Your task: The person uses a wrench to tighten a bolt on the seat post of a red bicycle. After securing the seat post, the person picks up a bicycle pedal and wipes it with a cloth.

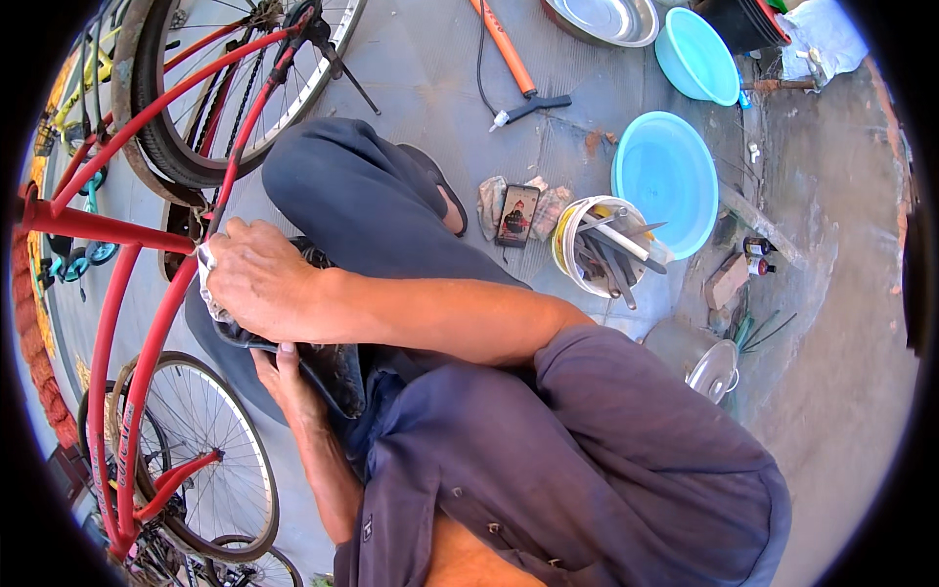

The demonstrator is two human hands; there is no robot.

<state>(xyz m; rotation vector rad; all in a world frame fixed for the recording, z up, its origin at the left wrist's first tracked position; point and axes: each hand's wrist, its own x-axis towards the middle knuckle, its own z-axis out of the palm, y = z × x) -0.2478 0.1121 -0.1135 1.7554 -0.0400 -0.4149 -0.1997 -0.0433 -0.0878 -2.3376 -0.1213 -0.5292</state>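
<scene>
Sitting with legs bent, I have a black, worn, curved piece (pixel 335 377) over my lap; it looks like a bicycle saddle, largely covered by my arm. My right hand (pixel 256 274) reaches across from the right, fingers closed on a crumpled whitish cloth (pixel 207 284) at the piece's far-left end. Below it, my left hand (pixel 284 377) grips the piece's near edge, thumb up and other fingers mostly hidden. Just left of my right hand stands a red bicycle frame (pixel 108 227), its tubes meeting close to my knuckles.
Bicycle wheels (pixel 269 440) stand at left. Ahead lie an orange hand pump (pixel 507 47), a phone (pixel 516 215) on rags, and a white bucket (pixel 562 245) of tools. Blue basins (pixel 709 186), a metal basin (pixel 636 37), a lidded pot (pixel 675 344) and small bottles (pixel 758 265) are at right.
</scene>
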